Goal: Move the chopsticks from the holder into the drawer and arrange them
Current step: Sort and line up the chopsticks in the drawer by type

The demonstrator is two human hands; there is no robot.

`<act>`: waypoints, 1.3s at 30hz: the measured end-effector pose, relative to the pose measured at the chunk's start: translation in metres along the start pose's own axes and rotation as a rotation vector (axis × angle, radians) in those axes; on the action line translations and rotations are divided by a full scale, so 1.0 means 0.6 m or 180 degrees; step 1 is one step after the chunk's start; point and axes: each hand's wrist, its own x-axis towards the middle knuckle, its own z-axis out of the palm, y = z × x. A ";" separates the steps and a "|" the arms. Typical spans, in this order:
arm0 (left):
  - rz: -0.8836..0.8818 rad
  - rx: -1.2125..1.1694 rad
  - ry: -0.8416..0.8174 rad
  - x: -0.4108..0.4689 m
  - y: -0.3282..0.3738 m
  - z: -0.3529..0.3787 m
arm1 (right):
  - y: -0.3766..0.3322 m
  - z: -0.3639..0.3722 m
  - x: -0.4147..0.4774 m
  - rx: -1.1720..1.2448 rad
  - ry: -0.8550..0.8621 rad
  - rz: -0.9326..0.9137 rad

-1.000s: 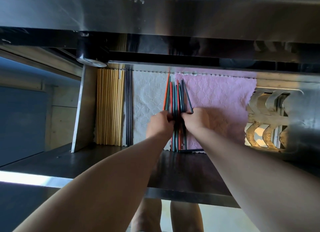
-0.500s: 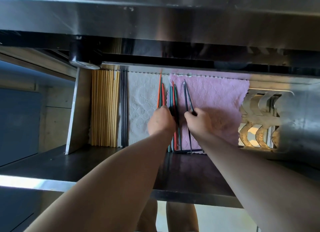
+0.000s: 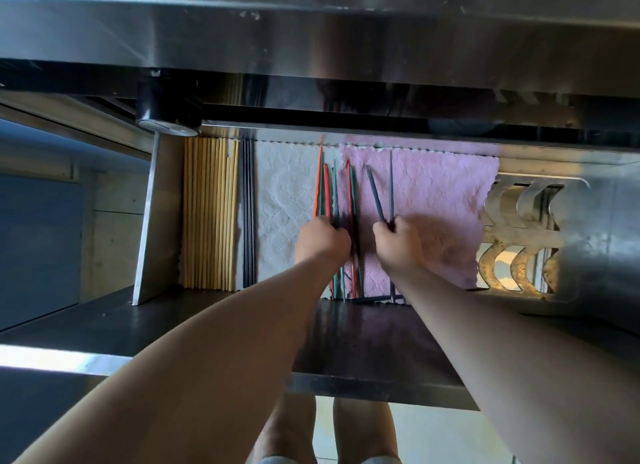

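Right hand [image 3: 398,238] closed around two dark chopsticks [image 3: 379,197]

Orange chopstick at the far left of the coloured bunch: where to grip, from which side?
Probably pinch the orange chopstick on its exposed far half, coming from above and the left over the white cloth. It lies flat, lengthwise; the left hand covers its near part and teal sticks crowd its right side.

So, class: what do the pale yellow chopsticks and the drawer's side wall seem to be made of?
Pale yellow chopsticks: probably bamboo or wood, going by the matt, straw-coloured surface, though plastic can't be ruled out. Side wall of the drawer: likely stainless steel, grey with a brushed sheen and soft reflections.
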 end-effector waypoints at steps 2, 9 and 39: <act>0.0097 -0.0058 0.0062 -0.002 -0.010 -0.007 | 0.003 0.006 0.000 -0.0027 0.0032 -0.0067; 0.0095 -0.0378 0.0335 -0.010 -0.028 -0.021 | -0.002 0.031 0.000 -0.0026 0.0109 -0.0022; -0.0416 -0.0442 0.0431 0.010 -0.020 -0.008 | -0.012 -0.019 -0.005 -0.0446 0.0120 -0.0199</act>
